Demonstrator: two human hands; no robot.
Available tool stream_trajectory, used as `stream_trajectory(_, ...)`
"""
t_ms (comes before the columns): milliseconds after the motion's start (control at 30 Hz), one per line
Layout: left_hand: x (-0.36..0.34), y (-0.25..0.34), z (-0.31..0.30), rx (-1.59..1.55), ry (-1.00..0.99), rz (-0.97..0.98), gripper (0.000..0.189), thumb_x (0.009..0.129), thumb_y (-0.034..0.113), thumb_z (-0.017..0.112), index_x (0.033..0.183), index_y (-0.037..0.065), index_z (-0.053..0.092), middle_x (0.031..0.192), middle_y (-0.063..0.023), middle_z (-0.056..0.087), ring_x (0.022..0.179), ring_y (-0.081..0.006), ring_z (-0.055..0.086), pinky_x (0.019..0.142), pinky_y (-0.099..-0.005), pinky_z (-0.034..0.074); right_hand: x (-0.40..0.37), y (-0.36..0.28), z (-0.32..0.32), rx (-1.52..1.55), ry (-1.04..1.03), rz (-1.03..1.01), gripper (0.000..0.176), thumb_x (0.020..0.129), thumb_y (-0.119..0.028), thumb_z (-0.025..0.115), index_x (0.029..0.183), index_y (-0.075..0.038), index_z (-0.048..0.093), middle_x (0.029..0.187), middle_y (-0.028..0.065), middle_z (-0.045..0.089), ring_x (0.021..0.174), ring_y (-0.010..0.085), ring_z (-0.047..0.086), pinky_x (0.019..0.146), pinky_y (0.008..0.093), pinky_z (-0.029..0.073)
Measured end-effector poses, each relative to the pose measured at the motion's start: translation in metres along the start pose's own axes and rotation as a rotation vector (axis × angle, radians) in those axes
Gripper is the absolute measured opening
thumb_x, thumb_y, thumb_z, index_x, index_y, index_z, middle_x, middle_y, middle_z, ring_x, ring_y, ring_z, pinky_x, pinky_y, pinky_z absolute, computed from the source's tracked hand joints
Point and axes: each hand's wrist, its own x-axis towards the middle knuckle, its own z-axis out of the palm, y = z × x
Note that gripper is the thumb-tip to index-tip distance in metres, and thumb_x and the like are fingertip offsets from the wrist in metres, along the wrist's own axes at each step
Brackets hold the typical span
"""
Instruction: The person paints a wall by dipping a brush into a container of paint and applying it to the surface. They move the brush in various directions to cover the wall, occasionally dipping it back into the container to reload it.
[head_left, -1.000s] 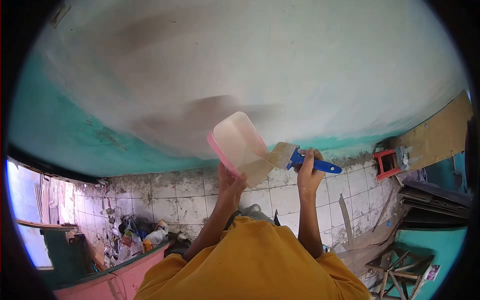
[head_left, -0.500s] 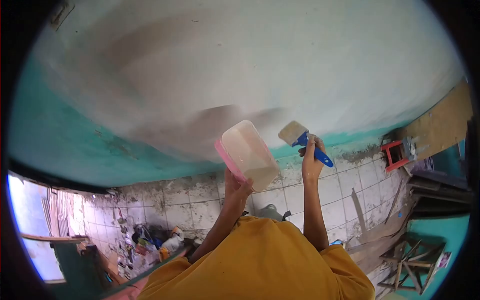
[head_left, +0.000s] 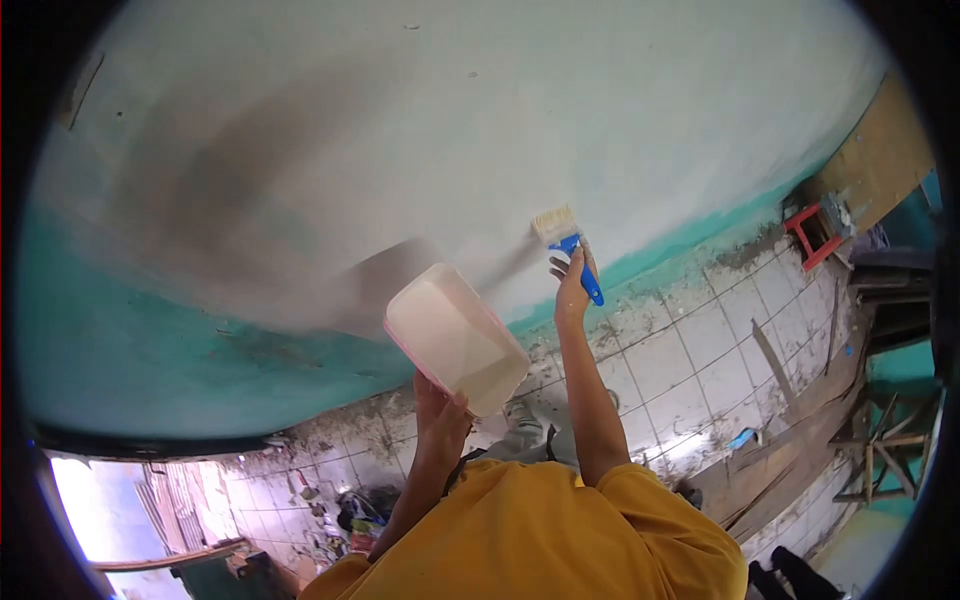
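My left hand [head_left: 441, 412] grips the near end of a pink plastic tub [head_left: 455, 325], which is tilted so that its pale inside shows, with a little whitish liquid at the near end. In my right hand [head_left: 574, 287] is a paintbrush [head_left: 567, 244] with a blue handle, its wide pale bristles pointing up at the wall. The wall [head_left: 640, 140] in front carries a whitish coat over its upper part and bare turquoise along the bottom. The bristles are right at the whitish area, and the brush's shadow meets them there.
Dirty white floor tiles [head_left: 670, 365] run along the wall's foot. A red stool [head_left: 815, 235] and a wooden board [head_left: 880, 160] stand at the right. Wooden planks [head_left: 790, 450] lie on the floor. Cluttered rubbish [head_left: 360, 515] is at lower left.
The brush has moved up and left to the wall, its bristles now pointing more upward. The tub has shifted left and slightly down in view. The camera view has turned.
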Motion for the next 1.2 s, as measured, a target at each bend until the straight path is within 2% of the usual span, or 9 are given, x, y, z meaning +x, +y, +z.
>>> stream_trajectory(200, -0.003, 0.014, -0.028, -0.020, 0.006, -0.026, 0.079, 0.085, 0.015, 0.070, 0.149, 0.013, 0.022, 0.141, -0.0124, 0.039, 0.132, -0.0291, 0.045, 0.102, -0.0464, 0.048, 0.008, 0.024, -0.017, -0.153, 0.137, -0.071, 0.043, 0.101, -0.028, 0.056, 0.127, 0.007, 0.060, 0.103, 0.0139, 0.070, 0.085, 0.0200, 0.070, 0.075, 0.0315, 0.056)
stream_trajectory(333, 0.000, 0.018, -0.032, -0.059, 0.016, -0.079, 0.079, 0.085, 0.016, 0.068, 0.149, 0.012, 0.022, 0.142, -0.0131, 0.039, 0.133, -0.0307, 0.045, 0.103, -0.0485, 0.047, 0.014, -0.095, 0.053, -0.173, 0.050, -0.270, 0.041, 0.099, -0.030, 0.060, 0.114, 0.008, 0.067, 0.091, 0.0130, 0.071, 0.088, 0.0180, 0.070, 0.077, 0.0296, 0.054)
stream_trajectory(500, 0.008, 0.020, -0.028, 0.037, -0.040, -0.080, 0.076, 0.088, 0.024, 0.061, 0.152, 0.017, 0.020, 0.145, -0.0138, 0.038, 0.133, -0.0338, 0.045, 0.104, -0.0503, 0.046, 0.005, -0.180, 0.088, 0.049, -0.110, -0.360, 0.044, 0.101, -0.032, 0.056, 0.122, 0.007, 0.059, 0.110, 0.0133, 0.067, 0.098, 0.0205, 0.068, 0.089, 0.0331, 0.054)
stream_trajectory(600, 0.009, 0.021, -0.032, 0.069, -0.035, -0.107, 0.076, 0.089, 0.026, 0.059, 0.153, 0.018, 0.019, 0.146, -0.0132, 0.038, 0.134, -0.0339, 0.044, 0.105, -0.0507, 0.044, 0.010, -0.116, 0.066, 0.189, -0.029, -0.314, 0.044, 0.101, -0.032, 0.056, 0.117, 0.009, 0.063, 0.101, 0.0136, 0.069, 0.090, 0.0186, 0.068, 0.083, 0.0316, 0.056)
stream_trajectory(733, 0.009, 0.023, -0.035, 0.074, -0.047, -0.112, 0.078, 0.088, 0.028, 0.060, 0.153, 0.019, 0.018, 0.147, -0.0127, 0.037, 0.135, -0.0334, 0.043, 0.106, -0.0513, 0.043, 0.003, 0.011, 0.005, 0.014, 0.077, -0.055, 0.051, 0.101, -0.035, 0.056, 0.125, 0.009, 0.059, 0.109, 0.0150, 0.068, 0.095, 0.0204, 0.069, 0.084, 0.0319, 0.056)
stream_trajectory(833, 0.008, 0.021, -0.040, 0.073, -0.035, -0.093, 0.080, 0.087, 0.029, 0.062, 0.154, 0.019, 0.018, 0.147, -0.0128, 0.037, 0.136, -0.0331, 0.042, 0.106, -0.0509, 0.043, -0.002, 0.024, -0.007, -0.040, 0.114, -0.022, 0.050, 0.100, -0.035, 0.057, 0.123, 0.010, 0.060, 0.108, 0.0152, 0.068, 0.089, 0.0194, 0.069, 0.083, 0.0321, 0.057)
stream_trajectory(1000, 0.009, 0.025, -0.042, -0.049, 0.008, -0.135, 0.082, 0.083, 0.022, 0.072, 0.148, 0.013, 0.023, 0.141, -0.0134, 0.040, 0.132, -0.0317, 0.046, 0.103, -0.0516, 0.047, 0.008, -0.094, 0.059, -0.091, 0.048, -0.223, 0.046, 0.100, -0.032, 0.058, 0.117, 0.010, 0.062, 0.103, 0.0154, 0.069, 0.083, 0.0164, 0.066, 0.083, 0.0314, 0.056)
stream_trajectory(1100, 0.010, 0.030, -0.048, -0.030, -0.022, -0.162, 0.082, 0.083, 0.023, 0.072, 0.148, 0.013, 0.022, 0.141, -0.0135, 0.040, 0.131, -0.0322, 0.046, 0.102, -0.0522, 0.046, 0.000, -0.182, 0.106, 0.049, -0.063, -0.361, 0.042, 0.103, -0.025, 0.052, 0.127, 0.009, 0.056, 0.112, 0.0159, 0.065, 0.099, 0.0222, 0.067, 0.092, 0.0341, 0.055)
stream_trajectory(1200, 0.010, 0.030, -0.051, -0.025, -0.014, -0.151, 0.081, 0.083, 0.023, 0.072, 0.147, 0.013, 0.022, 0.143, -0.0138, 0.039, 0.132, -0.0327, 0.045, 0.103, -0.0532, 0.045, -0.001, -0.202, 0.113, 0.159, -0.183, -0.426, 0.045, 0.104, -0.029, 0.050, 0.132, 0.006, 0.052, 0.122, 0.0161, 0.061, 0.106, 0.0234, 0.065, 0.099, 0.0361, 0.051)
